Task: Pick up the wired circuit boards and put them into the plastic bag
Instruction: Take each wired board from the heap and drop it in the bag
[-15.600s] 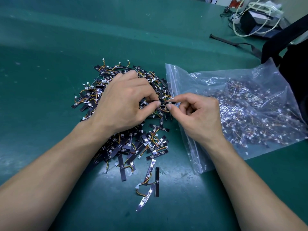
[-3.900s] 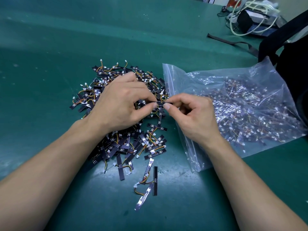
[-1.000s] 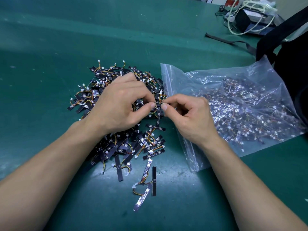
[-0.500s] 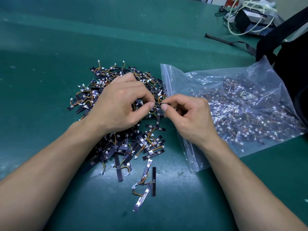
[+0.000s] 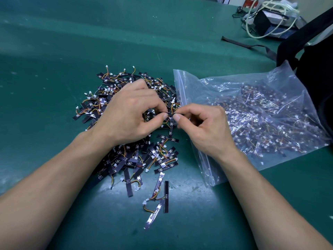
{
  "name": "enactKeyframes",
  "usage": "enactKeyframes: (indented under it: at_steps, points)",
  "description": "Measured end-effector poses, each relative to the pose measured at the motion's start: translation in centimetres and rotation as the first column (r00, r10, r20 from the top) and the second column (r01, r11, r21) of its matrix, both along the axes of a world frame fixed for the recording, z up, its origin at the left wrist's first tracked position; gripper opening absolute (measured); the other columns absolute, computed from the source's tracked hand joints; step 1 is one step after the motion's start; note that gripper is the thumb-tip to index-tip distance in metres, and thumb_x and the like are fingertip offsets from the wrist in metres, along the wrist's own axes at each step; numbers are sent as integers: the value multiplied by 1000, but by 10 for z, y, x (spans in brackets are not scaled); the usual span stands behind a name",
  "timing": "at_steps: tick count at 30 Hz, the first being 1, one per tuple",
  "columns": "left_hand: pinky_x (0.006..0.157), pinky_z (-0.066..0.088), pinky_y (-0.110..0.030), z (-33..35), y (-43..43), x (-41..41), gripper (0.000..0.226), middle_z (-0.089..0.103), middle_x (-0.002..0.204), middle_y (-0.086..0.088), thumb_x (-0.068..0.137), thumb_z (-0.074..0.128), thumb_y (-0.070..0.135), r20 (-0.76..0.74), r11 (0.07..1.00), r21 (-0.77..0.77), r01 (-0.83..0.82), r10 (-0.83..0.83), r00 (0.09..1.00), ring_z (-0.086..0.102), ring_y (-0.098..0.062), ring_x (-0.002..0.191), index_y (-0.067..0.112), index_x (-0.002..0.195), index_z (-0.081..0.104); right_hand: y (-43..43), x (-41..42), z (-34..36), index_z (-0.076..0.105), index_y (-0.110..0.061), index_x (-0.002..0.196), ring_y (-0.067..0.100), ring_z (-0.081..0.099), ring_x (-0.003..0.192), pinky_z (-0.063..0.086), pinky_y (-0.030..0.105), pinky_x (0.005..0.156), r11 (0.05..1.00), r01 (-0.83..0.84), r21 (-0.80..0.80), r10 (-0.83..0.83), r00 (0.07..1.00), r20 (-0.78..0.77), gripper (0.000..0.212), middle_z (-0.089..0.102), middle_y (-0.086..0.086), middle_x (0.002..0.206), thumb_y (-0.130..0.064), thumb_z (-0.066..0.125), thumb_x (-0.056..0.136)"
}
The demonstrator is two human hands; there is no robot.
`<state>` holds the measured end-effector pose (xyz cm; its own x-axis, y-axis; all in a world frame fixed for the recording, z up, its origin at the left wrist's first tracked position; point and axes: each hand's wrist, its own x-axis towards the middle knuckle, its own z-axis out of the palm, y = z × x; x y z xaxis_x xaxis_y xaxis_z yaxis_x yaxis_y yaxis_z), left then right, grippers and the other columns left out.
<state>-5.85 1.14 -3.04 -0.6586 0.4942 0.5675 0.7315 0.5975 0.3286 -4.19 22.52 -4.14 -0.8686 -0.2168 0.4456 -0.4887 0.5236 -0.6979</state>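
Both hands met over the heap, pinching one wired circuit board (image 5: 170, 116) between them. The left hand (image 5: 129, 112) held it with thumb and forefinger tips, the other fingers curled, and the right hand (image 5: 203, 127) nipped the same piece from the other side with its remaining fingers tucked in. On my feed that board hung just above the right edge of the heap of boards (image 5: 133, 159), close to the mouth of the plastic bag (image 5: 187, 85). A black strip dangled below the fingertips, and I could not tell whether it belonged to the pinched piece or to the heap. The heap lay on the green table (image 5: 54, 51), black strips tangled with orange and yellow wires and white plugs, partly under the left wrist. A few loose boards (image 5: 166, 195) lay apart, nearer me. The bag lay flat to the right, its zip edge toward the heap, and the right wrist crossed over its near corner. Many bagged boards (image 5: 270, 127) showed through the plastic. A dark backpack (image 5: 319, 82) sat behind the bag, a black strap (image 5: 248, 45) ran beside it, and white cables (image 5: 252, 18) coiled over a box at the far corner.
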Motion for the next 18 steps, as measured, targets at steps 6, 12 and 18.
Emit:
enactKeyframes:
  at_steps: [6,12,18]
  points:
    - [77,45,-41,1,-2,-1,12,70,86,10,93,69,27,5,1000,12,6,-6,1000,50,-21,80,17,91,76,0,0,1,79,-14,85,16,60,54,47,27,54,1000,9,-14,-9,999,-31,7,69,-7,65,-16,73,88]
    - [72,45,-42,0,-1,-1,12,68,81,7,93,68,22,-9,1000,5,-2,2,1000,46,-20,77,15,85,74,0,0,-2,78,-18,93,9,49,46,36,11,53,1000,16,-20,-16,1000,11,9,61,-21,64,-21,76,85]
    - [76,45,-43,1,-1,-1,13,69,84,7,94,68,25,7,1000,12,10,-10,1000,51,-23,78,16,88,75,-1,0,0,77,-20,84,11,54,49,40,17,53,1000,8,-19,-8,1000,-5,6,66,-10,63,-18,73,88]
